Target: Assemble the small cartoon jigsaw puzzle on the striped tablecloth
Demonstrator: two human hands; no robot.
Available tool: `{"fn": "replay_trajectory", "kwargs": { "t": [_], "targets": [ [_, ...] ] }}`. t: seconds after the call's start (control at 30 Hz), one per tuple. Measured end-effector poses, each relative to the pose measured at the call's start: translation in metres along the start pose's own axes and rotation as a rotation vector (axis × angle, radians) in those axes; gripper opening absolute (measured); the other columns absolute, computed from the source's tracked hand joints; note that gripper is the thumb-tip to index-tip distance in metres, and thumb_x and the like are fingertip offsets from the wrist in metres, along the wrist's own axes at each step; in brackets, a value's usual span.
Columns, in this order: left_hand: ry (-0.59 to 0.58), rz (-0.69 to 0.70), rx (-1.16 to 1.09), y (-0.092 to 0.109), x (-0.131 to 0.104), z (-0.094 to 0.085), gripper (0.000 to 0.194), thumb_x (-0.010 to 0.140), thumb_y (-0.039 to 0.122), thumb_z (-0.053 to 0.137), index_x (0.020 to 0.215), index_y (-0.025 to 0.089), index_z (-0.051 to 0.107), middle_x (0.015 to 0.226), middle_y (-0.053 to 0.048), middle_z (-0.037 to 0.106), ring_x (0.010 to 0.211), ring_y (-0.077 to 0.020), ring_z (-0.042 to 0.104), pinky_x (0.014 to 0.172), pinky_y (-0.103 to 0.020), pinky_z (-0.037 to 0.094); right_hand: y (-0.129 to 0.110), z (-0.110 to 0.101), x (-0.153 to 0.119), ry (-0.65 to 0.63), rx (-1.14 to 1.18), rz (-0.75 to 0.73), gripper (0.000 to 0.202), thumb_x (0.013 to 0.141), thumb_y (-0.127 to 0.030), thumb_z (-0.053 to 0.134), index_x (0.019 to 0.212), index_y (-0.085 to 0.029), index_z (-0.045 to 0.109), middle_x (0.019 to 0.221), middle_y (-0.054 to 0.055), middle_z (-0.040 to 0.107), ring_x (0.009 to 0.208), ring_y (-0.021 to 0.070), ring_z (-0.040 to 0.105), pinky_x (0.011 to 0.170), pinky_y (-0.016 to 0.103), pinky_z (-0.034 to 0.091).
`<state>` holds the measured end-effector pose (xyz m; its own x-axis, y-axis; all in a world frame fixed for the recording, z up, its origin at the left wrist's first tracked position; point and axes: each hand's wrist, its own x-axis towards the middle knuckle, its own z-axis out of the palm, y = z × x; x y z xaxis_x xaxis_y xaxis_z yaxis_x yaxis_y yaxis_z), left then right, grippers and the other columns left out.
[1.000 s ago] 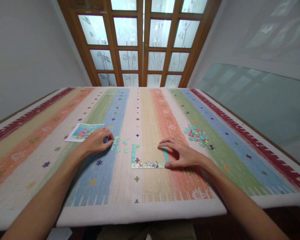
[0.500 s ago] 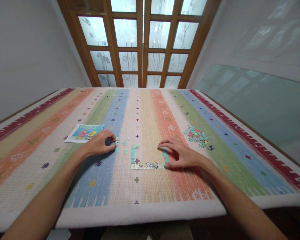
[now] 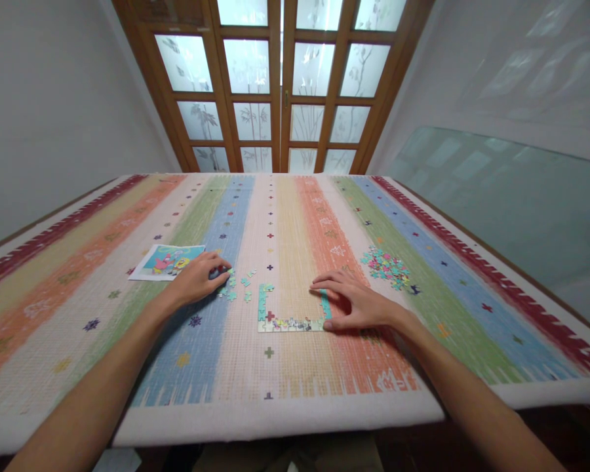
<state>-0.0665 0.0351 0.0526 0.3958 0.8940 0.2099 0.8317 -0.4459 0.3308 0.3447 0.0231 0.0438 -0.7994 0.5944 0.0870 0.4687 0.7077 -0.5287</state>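
My left hand [image 3: 200, 278] is at the left edge of a small group of loose teal puzzle pieces [image 3: 232, 293]; its thumb and fingers are close together, and whatever lies between the tips is too small to tell. My right hand [image 3: 350, 303] rests by the right side of a partly joined puzzle frame [image 3: 291, 326], thumb near its lower right corner, fingers spread apart and holding nothing. The joined frame has a bottom row and short left and right sides. The picture sheet [image 3: 164, 261] with cartoon figures lies just left of my left hand.
A heap of mixed puzzle pieces [image 3: 386, 267] lies to the right, beyond my right hand. The striped tablecloth [image 3: 295, 373] covers the table. Wooden doors with glass panes stand behind it, and a greenish glass panel leans on the right wall.
My left hand has shifted slightly, its thumb and fingers drawing closer together and uncovering more of the loose teal pieces. My right hand keeps its place.
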Motion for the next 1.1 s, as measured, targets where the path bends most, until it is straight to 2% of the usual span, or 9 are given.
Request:
{"fn": "replay_trajectory", "kwargs": {
  "t": [0.33,0.6,0.77,1.0,1.1],
  "targets": [
    [0.043,-0.040,-0.074,0.001,0.000,0.004,0.019,0.086,0.039,0.055,0.089,0.022,0.063,0.085,-0.005,0.066,0.078,-0.0233,0.060,0.080,-0.041,0.053,0.001,0.000,-0.001,0.004,-0.011,0.002,0.068,0.084,-0.051,0.078,0.144,-0.028,0.058,0.142,0.012,0.057,0.131,0.0342,0.053,0.114,0.057,0.043],
    [0.073,-0.056,-0.094,-0.004,-0.001,0.005,0.024,0.087,0.039,0.055,0.098,0.023,0.069,0.088,-0.006,0.068,0.079,-0.0237,0.062,0.082,-0.042,0.054,0.000,0.000,0.000,-0.002,-0.004,0.010,0.066,0.084,-0.051,0.078,0.143,-0.026,0.059,0.143,0.012,0.057,0.132,0.0335,0.052,0.114,0.056,0.043],
    [0.020,-0.026,-0.035,-0.002,0.000,0.003,0.025,0.087,0.035,0.054,0.094,0.021,0.073,0.090,-0.008,0.068,0.083,-0.0262,0.064,0.085,-0.045,0.054,-0.001,-0.001,-0.001,-0.005,-0.001,0.010,0.066,0.084,-0.052,0.077,0.143,-0.027,0.058,0.142,0.012,0.057,0.132,0.0334,0.052,0.115,0.056,0.042],
    [0.048,-0.039,-0.043,0.002,-0.001,0.000,0.025,0.084,0.034,0.056,0.094,0.020,0.074,0.085,-0.007,0.066,0.078,-0.0240,0.063,0.082,-0.044,0.055,0.001,0.000,-0.001,-0.007,-0.007,0.018,0.068,0.084,-0.052,0.078,0.143,-0.025,0.059,0.143,0.012,0.056,0.133,0.0337,0.051,0.116,0.054,0.042],
    [0.010,-0.038,-0.065,0.007,-0.003,-0.002,0.023,0.080,0.033,0.060,0.092,0.020,0.073,0.085,-0.005,0.067,0.078,-0.0229,0.063,0.084,-0.042,0.055,0.000,0.000,-0.001,-0.003,-0.004,0.012,0.067,0.084,-0.050,0.078,0.143,-0.024,0.059,0.143,0.013,0.056,0.132,0.0331,0.051,0.115,0.053,0.042]
  ]
}}
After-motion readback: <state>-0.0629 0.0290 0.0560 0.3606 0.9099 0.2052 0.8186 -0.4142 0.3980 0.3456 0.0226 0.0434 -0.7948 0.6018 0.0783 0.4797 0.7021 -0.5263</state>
